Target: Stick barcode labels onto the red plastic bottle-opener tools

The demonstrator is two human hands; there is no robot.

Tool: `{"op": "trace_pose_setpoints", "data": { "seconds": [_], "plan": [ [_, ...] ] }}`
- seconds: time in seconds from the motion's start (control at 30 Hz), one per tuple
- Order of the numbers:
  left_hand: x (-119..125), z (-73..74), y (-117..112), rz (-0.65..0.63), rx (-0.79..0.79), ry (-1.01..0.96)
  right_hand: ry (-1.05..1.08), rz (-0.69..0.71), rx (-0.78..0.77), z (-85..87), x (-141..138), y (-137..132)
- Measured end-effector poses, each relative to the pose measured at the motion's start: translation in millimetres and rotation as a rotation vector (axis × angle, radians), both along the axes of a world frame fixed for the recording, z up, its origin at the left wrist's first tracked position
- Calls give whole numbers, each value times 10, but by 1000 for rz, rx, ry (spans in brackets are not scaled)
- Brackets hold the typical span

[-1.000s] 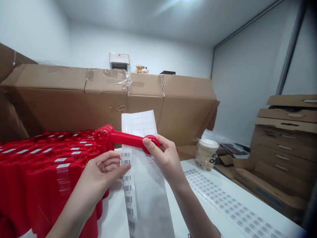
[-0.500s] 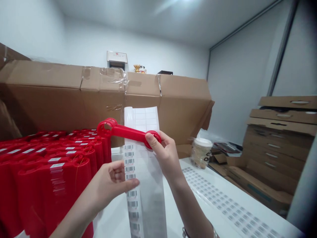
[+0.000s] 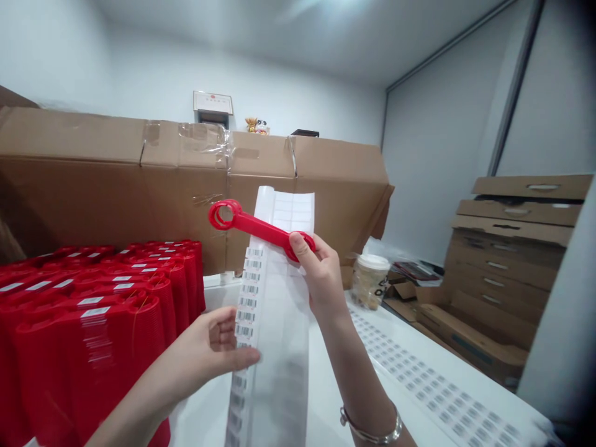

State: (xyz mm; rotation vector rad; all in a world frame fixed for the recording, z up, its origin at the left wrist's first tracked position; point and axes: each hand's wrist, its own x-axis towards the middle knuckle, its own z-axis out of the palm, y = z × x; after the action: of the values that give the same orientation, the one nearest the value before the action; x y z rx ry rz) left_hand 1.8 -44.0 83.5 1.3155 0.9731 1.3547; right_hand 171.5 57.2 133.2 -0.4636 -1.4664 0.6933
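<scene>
Raised above the bench (image 3: pixel 321 403), in front of a large cardboard box (image 3: pixel 116 186): one red plastic twin-ring bar (image 3: pixel 251 225), clenched at its near ring by the fingers (image 3: pixel 300 245) of the right hand (image 3: pixel 323 279). Behind the bar, a long label sheet (image 3: pixel 291 211), a barcode strip (image 3: pixel 246 310) along its left side. Sheet apparently caught in the same grip and hanging free, probably to keep the labels within reach of the other hand. Low at the strip, the left hand (image 3: pixel 205 347), fingers extended to the strip's edge; impossible to tell whether a label is pinched there. At left, close to that hand, nested stacks of red plastic pieces (image 3: pixel 93 354), white barcode labels on the top pieces, likely massed there for short reach. To the right, a barcode label sheet (image 3: pixel 433 391) flat on the bench, and beyond it a lidded paper cup (image 3: pixel 370 279), both outside the working area between the hands.
</scene>
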Motion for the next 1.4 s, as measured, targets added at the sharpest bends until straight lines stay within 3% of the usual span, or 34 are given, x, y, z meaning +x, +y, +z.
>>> {"op": "trace_pose_setpoints", "data": {
  "seconds": [0.07, 0.27, 0.4, 0.5, 0.63, 0.87, 1.1, 1.4],
  "plan": [
    [56, 21, 19, -53, -6, 21, 8, -2, 6, -1, 7, -6],
    [36, 49, 10, 17, -4, 96, 57, 3, 29, 24, 59, 2],
    [-110, -29, 29, -94, -99, 172, 121, -56, 42, 56, 108, 41],
    [-135, -95, 71, -103, -181, 234, 184, -65, 29, 70, 142, 73],
    [9, -113, 120, -205, -100, 150, 219, 4, 16, 67, 172, 102],
    [16, -91, 136, -60, -82, 191, 252, -9, 34, 81, 270, 103],
    [-23, -148, 113, -254, -120, 279, 340, -70, 25, 113, 381, 142],
    [101, -133, 106, -174, -106, 297, 329, -99, 64, 106, 505, 201]
  ]
}}
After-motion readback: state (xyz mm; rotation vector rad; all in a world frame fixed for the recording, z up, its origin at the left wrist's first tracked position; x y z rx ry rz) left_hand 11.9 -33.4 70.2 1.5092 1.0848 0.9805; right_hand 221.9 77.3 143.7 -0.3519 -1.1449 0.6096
